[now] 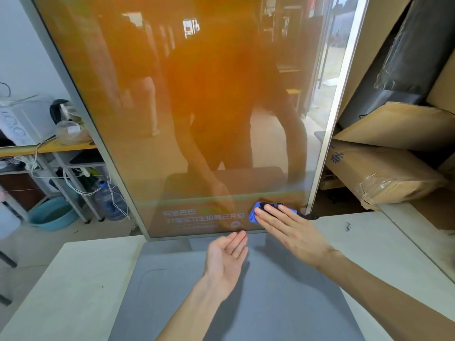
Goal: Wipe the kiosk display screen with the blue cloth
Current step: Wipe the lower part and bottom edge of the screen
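Note:
The tall kiosk display screen point(197, 99) glows orange and reflects a person; white text runs along its bottom strip. A blue cloth point(253, 214) lies against the lower right part of the glass. My right hand point(285, 227) presses it flat there with straight fingers, covering most of it. My left hand point(227, 257) hovers palm-up just below the screen's bottom edge, fingers relaxed, holding nothing and apart from the glass.
The kiosk's grey base point(246, 291) stands on a white platform point(73, 279). Stacked cardboard boxes point(384, 166) and a black wrapped roll point(413, 52) crowd the right side. At left are shelving point(61, 158), a teal basin point(51, 214) and a water jug point(108, 198).

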A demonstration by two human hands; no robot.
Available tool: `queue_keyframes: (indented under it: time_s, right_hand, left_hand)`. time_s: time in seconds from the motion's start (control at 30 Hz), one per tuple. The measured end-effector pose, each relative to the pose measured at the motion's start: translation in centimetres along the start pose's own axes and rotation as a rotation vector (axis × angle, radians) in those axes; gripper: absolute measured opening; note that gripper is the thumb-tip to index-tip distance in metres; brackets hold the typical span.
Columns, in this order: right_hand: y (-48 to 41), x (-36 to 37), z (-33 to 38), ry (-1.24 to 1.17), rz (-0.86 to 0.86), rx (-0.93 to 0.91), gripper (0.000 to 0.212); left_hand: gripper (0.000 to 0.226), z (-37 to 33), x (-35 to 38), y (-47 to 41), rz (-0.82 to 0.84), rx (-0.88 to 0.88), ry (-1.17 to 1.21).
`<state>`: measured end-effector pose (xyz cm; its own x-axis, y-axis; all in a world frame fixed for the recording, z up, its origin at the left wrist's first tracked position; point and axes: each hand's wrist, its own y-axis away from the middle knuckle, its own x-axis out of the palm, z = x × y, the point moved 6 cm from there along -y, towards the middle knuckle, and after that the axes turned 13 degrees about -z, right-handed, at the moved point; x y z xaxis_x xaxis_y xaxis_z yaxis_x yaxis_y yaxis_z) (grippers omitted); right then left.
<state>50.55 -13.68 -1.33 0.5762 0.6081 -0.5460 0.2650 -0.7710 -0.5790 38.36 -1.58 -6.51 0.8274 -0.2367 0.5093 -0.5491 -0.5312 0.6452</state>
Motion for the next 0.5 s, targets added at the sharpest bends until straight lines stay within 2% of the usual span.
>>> queue_keyframes:
  time_s: [0.2, 0.27, 0.4, 0.5]
  right_hand:
    - [-6.3, -1.5, -1.2, -0.065, -0.188, 0.223, 0.065]
    - [-6.9, -1.0, -0.2, -0.073, -0.183, 0.204, 0.065]
    - [-4.8, 0.8, 3.0, -0.055, -0.118, 0.032, 0.067]
    - [-5.3, 0.9, 3.9, -0.074, -0.088, 0.025, 0.076]
  left_hand:
    - [0.019, -1.1, -0.4, 0.0, -0.039, -0.023, -0.029]
    - [0.020, -1.4, -0.9, -0.2, -0.052, -0.018, -0.022]
    - [0.035, -2.5, -2.4, -0.2, -0.094, -0.011, 0.000]
    - [0.036, -3.4, -3.8, -0.6, -0.118, 0.000, 0.004]
